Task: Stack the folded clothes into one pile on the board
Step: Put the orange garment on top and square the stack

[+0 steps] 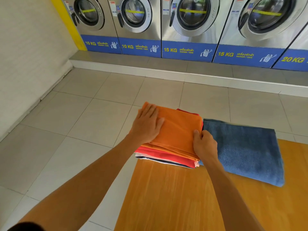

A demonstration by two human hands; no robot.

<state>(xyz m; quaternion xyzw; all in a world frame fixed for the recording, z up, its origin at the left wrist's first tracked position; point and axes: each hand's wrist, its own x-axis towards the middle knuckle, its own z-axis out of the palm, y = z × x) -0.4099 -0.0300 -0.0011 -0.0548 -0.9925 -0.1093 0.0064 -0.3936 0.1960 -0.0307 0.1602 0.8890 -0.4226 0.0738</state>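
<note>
A folded orange cloth (179, 129) tops a pile at the far left corner of the wooden board (175, 197). Under it lie a red garment (160, 154) and a white piece with dark stripes (166, 161). My left hand (146, 125) rests flat on the orange cloth's left part, fingers spread. My right hand (204, 145) grips the pile's right edge, thumb on top of the orange cloth. A folded blue towel (243, 150) lies flat on the board, touching the pile's right side.
A row of front-loading washing machines (191, 22) stands on a low tiled step (150, 67) at the back. Pale tiled floor (83, 122) surrounds the board, with a white wall (25, 64) on the left.
</note>
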